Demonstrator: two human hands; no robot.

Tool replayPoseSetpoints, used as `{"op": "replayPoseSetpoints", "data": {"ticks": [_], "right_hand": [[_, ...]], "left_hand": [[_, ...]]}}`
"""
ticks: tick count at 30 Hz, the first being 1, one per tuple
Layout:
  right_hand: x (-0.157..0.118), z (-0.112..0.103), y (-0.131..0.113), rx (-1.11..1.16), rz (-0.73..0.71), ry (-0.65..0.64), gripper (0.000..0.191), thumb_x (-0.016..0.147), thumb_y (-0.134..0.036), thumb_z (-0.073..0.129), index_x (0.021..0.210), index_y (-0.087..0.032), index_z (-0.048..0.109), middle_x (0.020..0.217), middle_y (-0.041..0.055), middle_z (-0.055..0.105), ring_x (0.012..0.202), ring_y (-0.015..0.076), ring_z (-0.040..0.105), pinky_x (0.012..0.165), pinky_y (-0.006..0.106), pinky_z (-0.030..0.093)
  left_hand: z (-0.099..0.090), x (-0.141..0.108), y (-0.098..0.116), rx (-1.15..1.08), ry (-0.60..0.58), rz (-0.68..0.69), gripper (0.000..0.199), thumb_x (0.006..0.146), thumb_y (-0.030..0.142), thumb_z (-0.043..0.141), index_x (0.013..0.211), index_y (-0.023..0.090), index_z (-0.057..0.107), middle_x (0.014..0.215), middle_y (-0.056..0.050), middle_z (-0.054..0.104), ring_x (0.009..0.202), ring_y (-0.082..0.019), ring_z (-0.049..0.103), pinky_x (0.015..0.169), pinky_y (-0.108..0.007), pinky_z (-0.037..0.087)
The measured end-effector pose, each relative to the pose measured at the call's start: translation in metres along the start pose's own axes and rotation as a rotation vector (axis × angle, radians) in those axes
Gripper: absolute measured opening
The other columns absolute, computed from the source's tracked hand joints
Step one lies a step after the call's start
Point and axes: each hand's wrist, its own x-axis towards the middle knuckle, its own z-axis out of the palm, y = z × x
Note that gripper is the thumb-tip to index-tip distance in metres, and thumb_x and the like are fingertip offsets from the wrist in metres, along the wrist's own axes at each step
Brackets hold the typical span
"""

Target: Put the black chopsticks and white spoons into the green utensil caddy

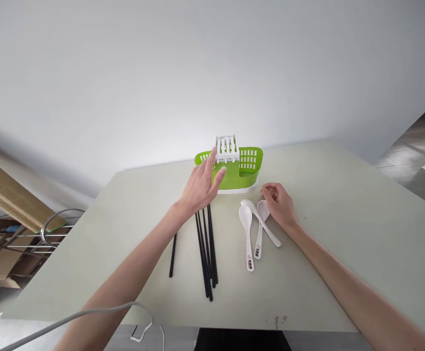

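Observation:
A bright green slotted cutlery basket (230, 181) with a white base stands at the back of the table. A white slotted rack (227, 147) sits on top of it. My left hand (200, 185) is at the basket's left front, thumb and index finger stretched apart by the rack, gripping nothing. Whether the fingertips touch it, I cannot tell. My right hand (278, 202) rests on the table with its fingers curled in, nothing visible in them. Beside it lie three white spoons (246, 217), partly overlapping. Several black chopsticks (207, 253) lie below my left hand, their far ends hidden.
A single black chopstick (173, 258) lies left of the others, partly behind my left forearm. A grey cable (88, 312) crosses at the lower left. The table (329, 185) meets a white wall. Left of it are a metal rack (49, 234) and a cardboard box (5, 265).

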Motion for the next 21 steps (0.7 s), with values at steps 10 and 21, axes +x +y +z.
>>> {"op": "replayPoseSetpoints", "data": {"ticks": [10, 21], "right_hand": [[-0.001, 0.003, 0.003, -0.059, -0.083, -0.017, 0.027, 0.093, -0.046, 0.061, 0.105, -0.022, 0.064, 0.101, 0.0068, 0.074, 0.083, 0.0217, 0.068, 0.078, 0.038, 0.054], [-0.008, -0.003, -0.007, -0.130, -0.488, 0.016, 0.035, 0.094, -0.030, 0.058, 0.130, -0.026, 0.058, 0.136, 0.0114, 0.063, 0.098, 0.0228, 0.069, 0.081, 0.041, 0.057]], "left_hand": [[0.005, -0.063, -0.091, -0.147, 0.455, -0.413, 0.055, 0.110, 0.056, 0.030, 0.147, 0.021, 0.049, 0.154, -0.016, 0.052, 0.147, -0.027, 0.045, 0.124, -0.046, 0.033], [0.026, -0.114, -0.148, -0.510, 0.527, -0.776, 0.028, 0.102, 0.042, 0.047, 0.109, 0.019, 0.060, 0.121, -0.012, 0.068, 0.108, -0.022, 0.070, 0.099, -0.039, 0.053]]}}
